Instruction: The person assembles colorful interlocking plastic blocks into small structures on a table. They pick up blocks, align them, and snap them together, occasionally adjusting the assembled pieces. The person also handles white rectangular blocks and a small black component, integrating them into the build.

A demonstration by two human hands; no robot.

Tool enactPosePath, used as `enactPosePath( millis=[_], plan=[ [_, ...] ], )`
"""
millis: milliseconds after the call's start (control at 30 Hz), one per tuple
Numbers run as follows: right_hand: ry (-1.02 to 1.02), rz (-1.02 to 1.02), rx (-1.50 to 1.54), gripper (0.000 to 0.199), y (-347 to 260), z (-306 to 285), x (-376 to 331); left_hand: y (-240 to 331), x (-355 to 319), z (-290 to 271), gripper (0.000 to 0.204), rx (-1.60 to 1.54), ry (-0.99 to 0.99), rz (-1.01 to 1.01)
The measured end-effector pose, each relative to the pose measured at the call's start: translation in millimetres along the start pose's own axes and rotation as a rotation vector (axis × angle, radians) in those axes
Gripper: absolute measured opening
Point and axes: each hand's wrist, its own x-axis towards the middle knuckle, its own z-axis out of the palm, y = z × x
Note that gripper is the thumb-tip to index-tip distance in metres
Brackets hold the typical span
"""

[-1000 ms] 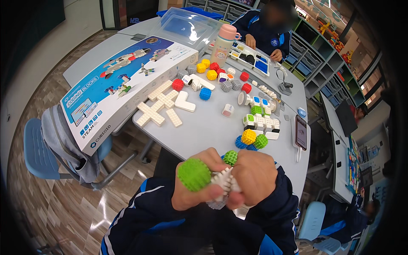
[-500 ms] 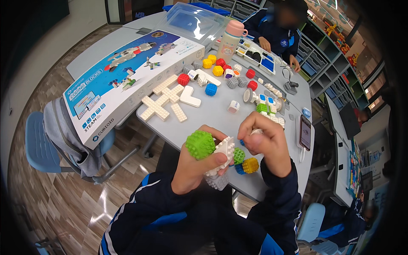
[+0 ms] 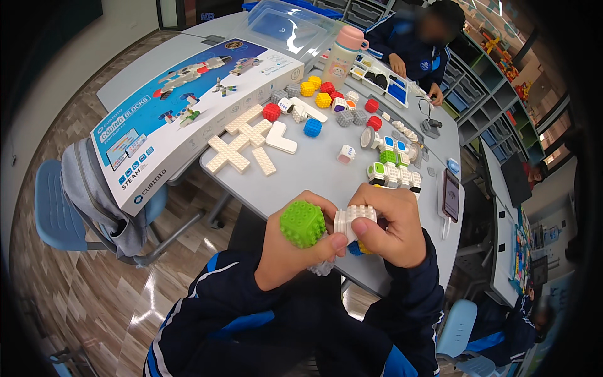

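Note:
My left hand [image 3: 290,251] grips a block assembly with a green studded cube [image 3: 303,224] on its left end. My right hand [image 3: 387,227] holds the white studded block [image 3: 353,218] of the same assembly, thumb pressed on it. Blue and yellow pieces [image 3: 355,248] peek out under my right palm. Both hands hover over the near edge of the grey table [image 3: 308,173]. A white block row with a green cube [image 3: 392,174] lies just beyond my right hand.
White flat cross pieces [image 3: 244,144], several red, yellow, blue and grey cubes [image 3: 313,127], a large picture box [image 3: 182,107], a pink bottle [image 3: 343,60], a clear bin [image 3: 286,28] and a phone [image 3: 451,195] sit on the table. Another person [image 3: 427,47] sits at the far end. A blue chair with grey cloth [image 3: 88,201] stands left.
My hands have moved the assembly a little lower and nearer. The right hand now covers the small green ball and closes on the white block; the view has shifted slightly.

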Motion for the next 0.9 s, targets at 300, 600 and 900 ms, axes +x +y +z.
enactPosePath(
  millis=[300, 600, 900],
  plan=[
    [-0.210, -0.060, 0.087, 0.030, 11, -2, 3, -2, -1, -1, 0.042, 0.023, -0.042, -0.096],
    [-0.200, 0.211, 0.503, 0.056, 41, -5, 9, -17, 11, -3, 0.050, -0.245, -0.116, -0.167],
    [-0.208, 0.327, -0.399, 0.046, 94, -12, 36, -8, 9, -11, 0.040, -0.329, -0.323, -0.194]
  ],
)
